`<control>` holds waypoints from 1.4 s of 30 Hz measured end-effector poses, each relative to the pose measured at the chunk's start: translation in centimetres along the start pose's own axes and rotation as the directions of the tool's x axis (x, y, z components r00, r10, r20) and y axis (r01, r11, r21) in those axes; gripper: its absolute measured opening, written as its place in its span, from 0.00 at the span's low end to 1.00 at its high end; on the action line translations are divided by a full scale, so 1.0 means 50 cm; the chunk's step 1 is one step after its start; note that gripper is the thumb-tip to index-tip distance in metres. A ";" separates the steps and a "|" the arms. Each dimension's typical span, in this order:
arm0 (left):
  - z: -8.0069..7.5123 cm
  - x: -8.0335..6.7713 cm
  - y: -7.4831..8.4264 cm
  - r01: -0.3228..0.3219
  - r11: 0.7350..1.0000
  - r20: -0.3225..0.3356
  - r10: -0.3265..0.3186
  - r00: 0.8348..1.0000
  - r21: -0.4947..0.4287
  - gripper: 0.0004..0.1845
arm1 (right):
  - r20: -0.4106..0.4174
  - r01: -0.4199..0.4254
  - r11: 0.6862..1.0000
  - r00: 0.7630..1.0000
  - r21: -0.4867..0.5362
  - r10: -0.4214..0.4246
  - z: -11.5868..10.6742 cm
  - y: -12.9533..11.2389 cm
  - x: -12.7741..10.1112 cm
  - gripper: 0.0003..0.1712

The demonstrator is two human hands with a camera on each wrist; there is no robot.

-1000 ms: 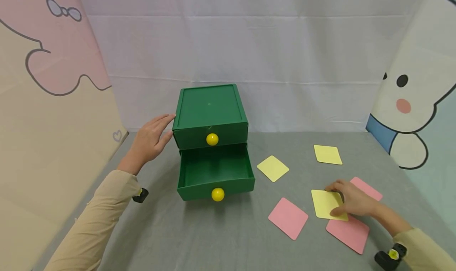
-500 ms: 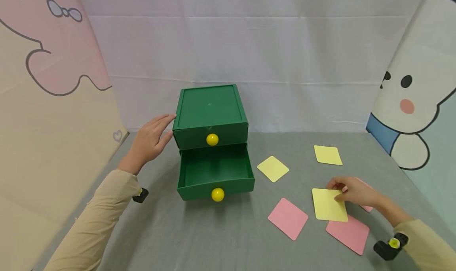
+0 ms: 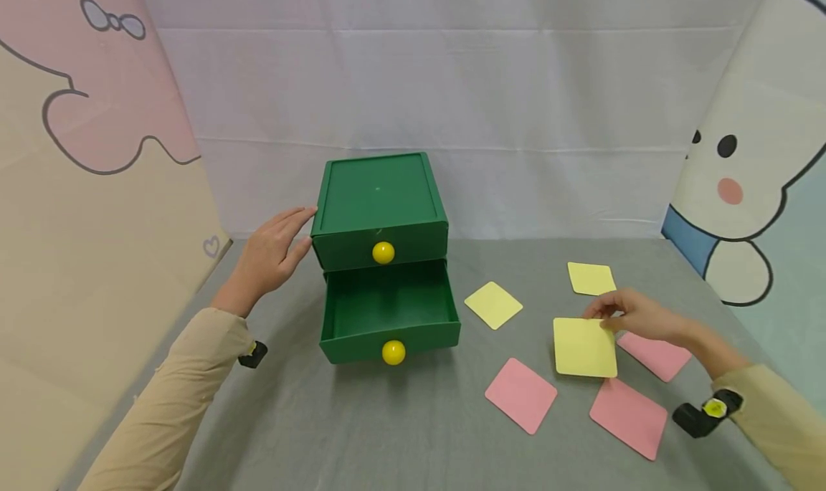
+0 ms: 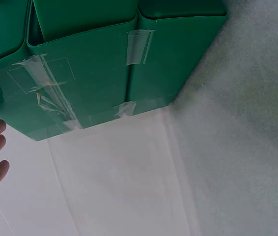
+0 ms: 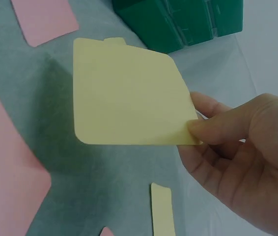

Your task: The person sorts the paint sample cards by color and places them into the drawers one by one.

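My right hand [image 3: 645, 317] pinches a yellow square card [image 3: 584, 348] at its far right corner between thumb and fingers. In the right wrist view the card [image 5: 129, 96] is held above the table, its shadow falling on the cloth. My left hand [image 3: 267, 258] has its fingers extended, with fingertips right at the left side of a green drawer cabinet [image 3: 381, 193]. Below the cabinet's upper drawer, the lower drawer [image 3: 390, 333] with a yellow knob is pulled out, showing a bare inside. In the left wrist view, clear tape crosses the cabinet's side [image 4: 95, 73].
Two other yellow cards lie on the grey table [image 3: 413, 434], one beside the cabinet [image 3: 493, 304] and one farther back [image 3: 590, 278]. Pink cards [image 3: 521, 396] lie toward the front right, two of them near the right hand [image 3: 629, 416]. A white curtain [image 3: 516, 104] stands behind.
My right hand has lifted the yellow card off the pink ones and moved it back and slightly left. The left hand and the cabinet have stayed put.
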State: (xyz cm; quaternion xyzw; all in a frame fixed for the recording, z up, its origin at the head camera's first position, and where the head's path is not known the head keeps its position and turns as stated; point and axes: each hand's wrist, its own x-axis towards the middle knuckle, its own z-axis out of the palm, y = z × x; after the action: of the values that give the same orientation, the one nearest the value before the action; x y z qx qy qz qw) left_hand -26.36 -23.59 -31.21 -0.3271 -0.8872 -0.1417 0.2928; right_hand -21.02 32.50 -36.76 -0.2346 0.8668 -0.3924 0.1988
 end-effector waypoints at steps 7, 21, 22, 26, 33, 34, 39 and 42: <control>-0.001 0.000 0.001 -0.004 1.000 -0.001 0.004 1.000 0.001 0.27 | -0.026 0.026 1.000 0.999 0.008 -0.026 -0.020 -0.074 0.041 0.12; -0.001 0.000 0.001 -0.008 1.000 -0.010 0.008 1.000 -0.002 0.27 | -0.025 0.109 0.994 0.994 -0.007 -0.109 -0.029 -0.265 0.146 0.12; -0.001 0.000 0.001 -0.008 1.000 -0.011 0.008 1.000 -0.001 0.27 | -0.027 0.115 0.993 0.993 -0.008 -0.116 -0.025 -0.278 0.152 0.12; -0.003 -0.001 0.003 -0.008 1.000 -0.010 0.008 1.000 0.002 0.27 | -0.024 0.127 0.992 0.992 -0.012 -0.127 -0.004 -0.319 0.179 0.12; 0.000 -0.004 -0.001 -0.002 1.000 -0.013 0.002 1.000 -0.002 0.32 | 0.002 0.191 0.981 0.982 0.040 -0.191 0.049 -0.354 0.225 0.13; 0.000 -0.004 -0.002 -0.001 1.000 -0.014 0.001 1.000 0.000 0.32 | 0.005 0.200 0.978 0.980 0.052 -0.201 0.056 -0.356 0.231 0.13; -0.002 -0.003 0.000 -0.002 1.000 -0.006 0.002 1.000 0.004 0.29 | -0.011 0.241 0.968 0.971 0.073 -0.241 0.091 -0.357 0.256 0.14; -0.001 -0.002 0.001 -0.004 1.000 -0.004 0.004 1.000 0.003 0.28 | -0.027 0.248 0.967 0.969 0.055 -0.247 0.110 -0.352 0.269 0.13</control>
State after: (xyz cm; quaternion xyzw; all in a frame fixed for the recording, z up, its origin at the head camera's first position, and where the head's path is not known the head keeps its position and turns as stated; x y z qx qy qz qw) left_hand -26.23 -23.64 -31.21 -0.3282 -0.8861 -0.1404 0.2955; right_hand -24.63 11.47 -28.66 -0.3310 0.8210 -0.4416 0.1463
